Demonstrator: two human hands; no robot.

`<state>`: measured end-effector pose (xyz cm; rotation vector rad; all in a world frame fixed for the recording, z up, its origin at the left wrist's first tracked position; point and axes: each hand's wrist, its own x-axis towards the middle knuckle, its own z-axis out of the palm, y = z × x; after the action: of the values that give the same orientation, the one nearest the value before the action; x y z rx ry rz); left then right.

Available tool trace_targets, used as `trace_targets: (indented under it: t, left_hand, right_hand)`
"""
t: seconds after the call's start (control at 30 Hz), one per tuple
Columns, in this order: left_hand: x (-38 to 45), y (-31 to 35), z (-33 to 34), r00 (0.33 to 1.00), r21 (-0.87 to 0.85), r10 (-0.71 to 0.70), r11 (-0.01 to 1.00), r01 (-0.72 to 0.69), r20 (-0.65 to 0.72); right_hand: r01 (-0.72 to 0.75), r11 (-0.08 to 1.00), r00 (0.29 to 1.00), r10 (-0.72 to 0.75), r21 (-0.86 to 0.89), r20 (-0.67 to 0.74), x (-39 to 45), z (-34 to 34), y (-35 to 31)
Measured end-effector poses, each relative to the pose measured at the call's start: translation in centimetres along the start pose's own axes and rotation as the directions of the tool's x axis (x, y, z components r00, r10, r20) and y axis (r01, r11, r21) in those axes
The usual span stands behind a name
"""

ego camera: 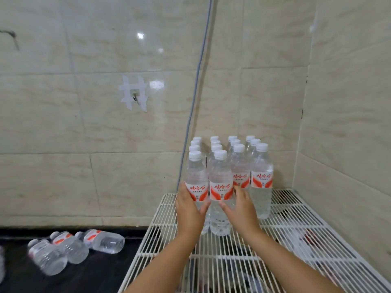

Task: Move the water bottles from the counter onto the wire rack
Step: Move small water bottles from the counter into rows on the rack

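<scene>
Several clear water bottles with white caps and red-white labels stand upright in rows on the white wire rack (296, 233) in the wall corner. My left hand (188, 210) grips the front-left bottle (195, 178) low on its label. My right hand (241, 208) grips the bottle beside it (221, 182), which stands on the rack wires. Three more bottles (69, 248) lie on their sides on the dark counter (101, 273) at the lower left.
Beige tiled walls close in behind and to the right of the rack. A grey cable (196, 85) runs down the wall behind the bottles. A taped hook (134, 94) sticks to the wall. Dark items show under the rack wires.
</scene>
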<state>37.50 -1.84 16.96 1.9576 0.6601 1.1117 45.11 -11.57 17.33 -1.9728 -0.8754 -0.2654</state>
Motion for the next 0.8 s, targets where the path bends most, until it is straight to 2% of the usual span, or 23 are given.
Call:
trace_targets:
  t: [0.07,0.1,0.2,0.27,0.33,0.43,0.53,0.63,0.73,0.8]
  left_hand:
    - [0.3,0.1,-0.6,0.999,0.055,0.006,0.998,-0.009,0.044]
    - [0.5,0.2,-1.2,0.998,0.112,0.026,0.993,-0.032,0.058]
    - [1.1,0.3,-3.8,0.995,0.361,0.078,0.928,-0.096,0.063]
    - [1.4,-0.1,-6.4,0.997,0.53,0.079,0.845,-0.077,0.018]
    - [1.4,-1.0,-9.6,0.999,0.663,0.044,0.748,-0.012,-0.032]
    - [0.5,-3.6,-14.6,0.994,0.816,-0.04,0.569,0.104,-0.099]
    - [-1.5,-6.1,-19.5,0.966,0.862,-0.156,0.439,0.253,-0.204]
    - [-3.5,-8.9,-23.8,0.937,0.867,-0.205,0.361,0.342,-0.285]
    - [-4.6,-11.8,-27.5,0.915,0.86,-0.226,0.326,0.393,-0.333]
    - [-4.6,-14.1,-29.5,0.888,0.857,-0.321,0.294,0.423,-0.329]
  right_hand:
    - [0.048,0.988,0.995,-0.061,-0.144,-0.084,-0.3,-0.5,-0.8]
    - [0.114,0.967,0.98,-0.147,-0.227,-0.134,-0.4,-0.6,-1.0]
    - [0.326,0.869,0.875,-0.427,-0.372,-0.23,0.1,0.2,-2.1]
    - [0.418,0.8,0.812,-0.541,-0.431,-0.218,0.3,1.0,-4.0]
    - [0.517,0.738,0.778,-0.616,-0.433,-0.122,0.3,2.2,-6.4]
    - [0.571,0.713,0.805,-0.584,-0.408,0.106,-0.2,5.3,-10.5]
    - [0.603,0.723,0.798,-0.543,-0.337,0.263,-1.5,9.1,-14.7]
    - [0.626,0.744,0.757,-0.508,-0.234,0.411,-2.9,14.0,-17.9]
    - [0.628,0.752,0.738,-0.493,-0.202,0.462,-4.2,19.4,-20.4]
    - [0.62,0.757,0.73,-0.462,-0.206,0.504,-4.9,22.9,-21.8]
